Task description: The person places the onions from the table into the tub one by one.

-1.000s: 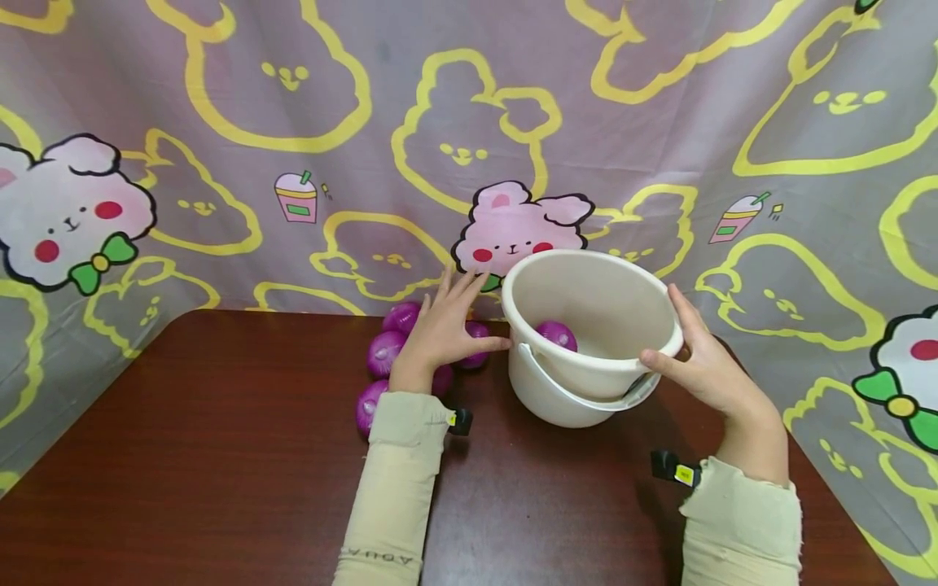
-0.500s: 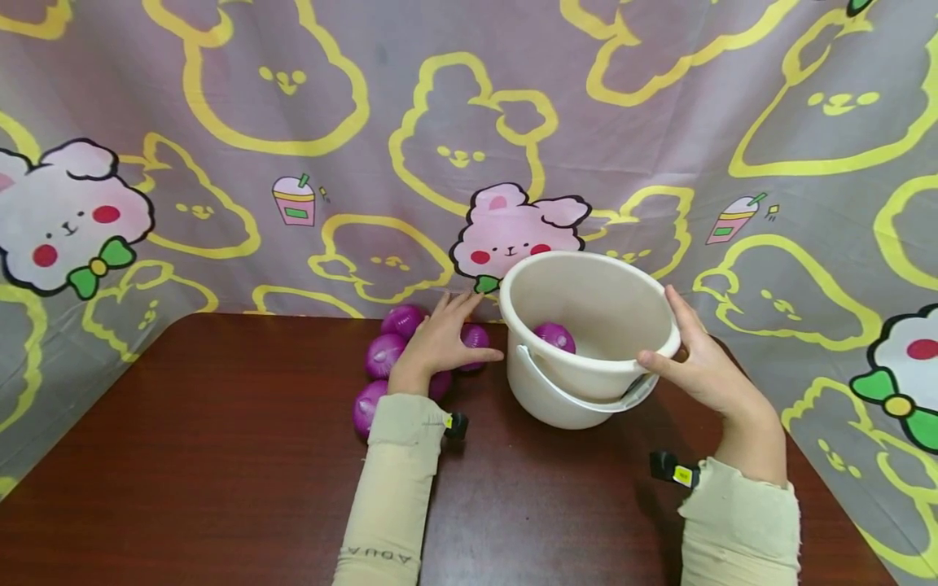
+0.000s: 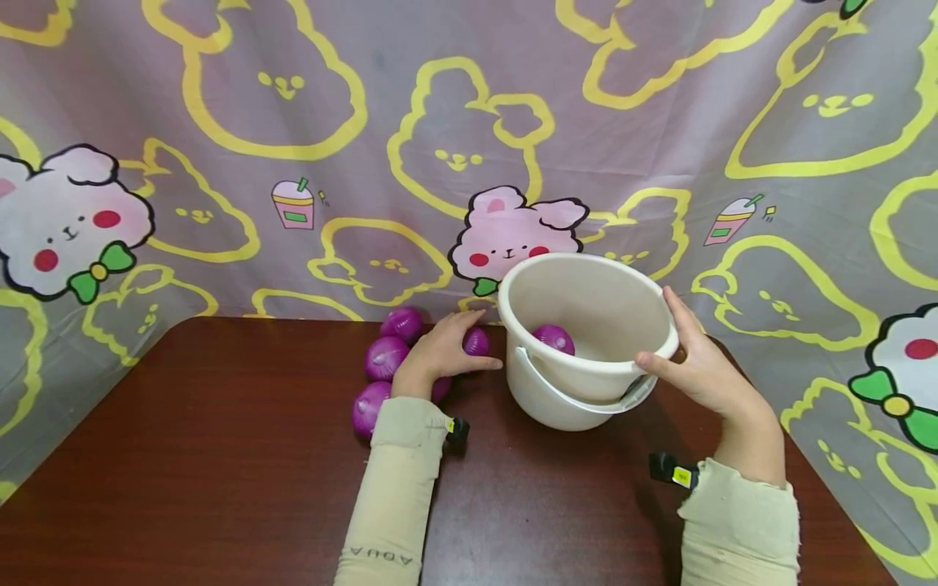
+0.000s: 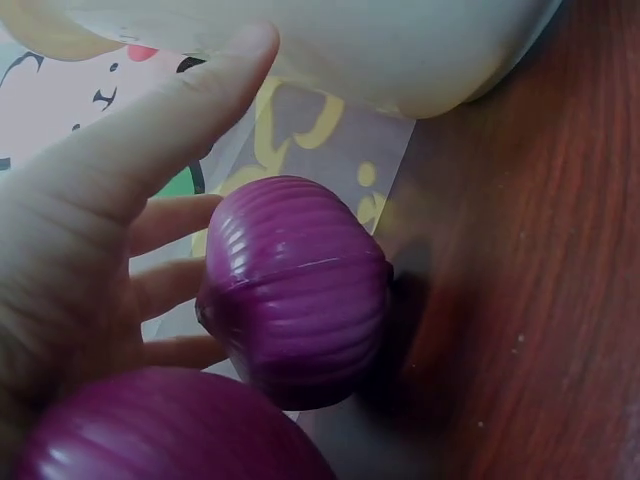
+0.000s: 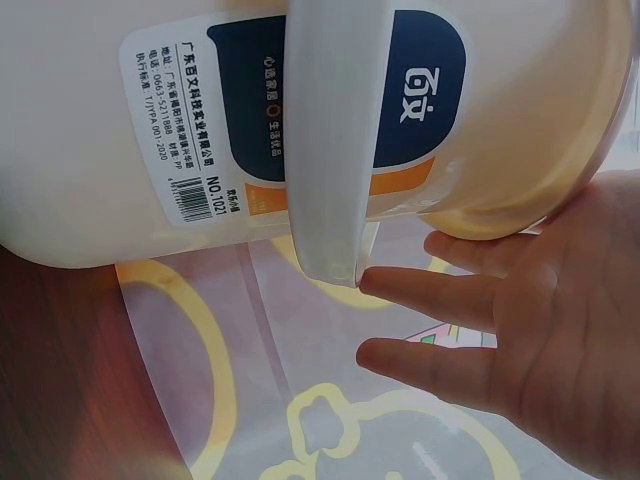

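Note:
My left hand (image 3: pixel 442 350) reaches around a purple onion (image 3: pixel 475 341) left of the cream bucket (image 3: pixel 564 403). In the left wrist view its fingers lie behind that onion (image 4: pixel 295 290), while the thumb stands well apart from it, near the bucket wall. At the bucket's right side my right hand (image 3: pixel 707 370) holds the rim, thumb over the edge and index finger along the outside. Its other fingers extend below the rim in the right wrist view, beside the white handle (image 5: pixel 335 150). One onion (image 3: pixel 554 338) lies inside the bucket.
Several more purple onions (image 3: pixel 386 358) cluster on the dark wooden table (image 3: pixel 220 456) left of and beneath my left hand. A patterned cloth (image 3: pixel 366 179) hangs close behind the table's back edge. Black cameras sit on both wrists.
My left hand has lowered toward the onion beside the bucket, its raised fingers bending down. The right hand and bucket keep their places.

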The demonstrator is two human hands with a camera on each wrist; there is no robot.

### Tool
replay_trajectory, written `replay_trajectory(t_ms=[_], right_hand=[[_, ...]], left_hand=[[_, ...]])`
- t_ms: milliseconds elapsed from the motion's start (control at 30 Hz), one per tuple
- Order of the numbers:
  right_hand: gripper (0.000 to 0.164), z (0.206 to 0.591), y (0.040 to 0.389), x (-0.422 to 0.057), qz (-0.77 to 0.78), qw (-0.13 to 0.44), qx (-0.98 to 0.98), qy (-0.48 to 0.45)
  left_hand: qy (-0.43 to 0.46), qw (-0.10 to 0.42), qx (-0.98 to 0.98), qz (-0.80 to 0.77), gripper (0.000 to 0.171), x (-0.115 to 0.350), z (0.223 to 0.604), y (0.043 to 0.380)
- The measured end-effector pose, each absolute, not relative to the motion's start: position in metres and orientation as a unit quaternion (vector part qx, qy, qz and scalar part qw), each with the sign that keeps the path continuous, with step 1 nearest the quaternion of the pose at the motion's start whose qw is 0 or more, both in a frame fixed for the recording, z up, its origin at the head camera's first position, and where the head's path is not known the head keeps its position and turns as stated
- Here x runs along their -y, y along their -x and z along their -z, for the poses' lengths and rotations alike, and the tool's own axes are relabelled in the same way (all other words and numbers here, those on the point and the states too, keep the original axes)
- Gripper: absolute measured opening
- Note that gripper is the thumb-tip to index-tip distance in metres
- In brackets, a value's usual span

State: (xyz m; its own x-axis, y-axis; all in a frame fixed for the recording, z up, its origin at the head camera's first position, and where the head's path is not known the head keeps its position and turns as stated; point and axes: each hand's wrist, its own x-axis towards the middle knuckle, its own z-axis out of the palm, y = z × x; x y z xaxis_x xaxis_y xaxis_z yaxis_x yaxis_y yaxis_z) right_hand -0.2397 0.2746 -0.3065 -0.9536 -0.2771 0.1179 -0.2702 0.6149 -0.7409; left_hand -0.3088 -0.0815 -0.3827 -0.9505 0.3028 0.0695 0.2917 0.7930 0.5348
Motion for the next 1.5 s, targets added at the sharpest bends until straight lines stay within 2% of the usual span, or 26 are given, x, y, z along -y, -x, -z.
replay_trajectory(t_ms=[900, 1500], right_hand=[[0.104, 0.3068, 0.2401, -0.2742, 0.41, 0.004, -0.9, 0.151], [0.104, 0.307, 0.2399, -0.2739, 0.413, 0.006, -0.898, 0.15]], left_hand=[[-0.14, 0.058, -0.943, -0.297, 0.082, 0.0835, 0.3866, 0.3093], [-0.148, 0.066, -0.943, -0.29, 0.077, 0.0891, 0.3828, 0.3069]])
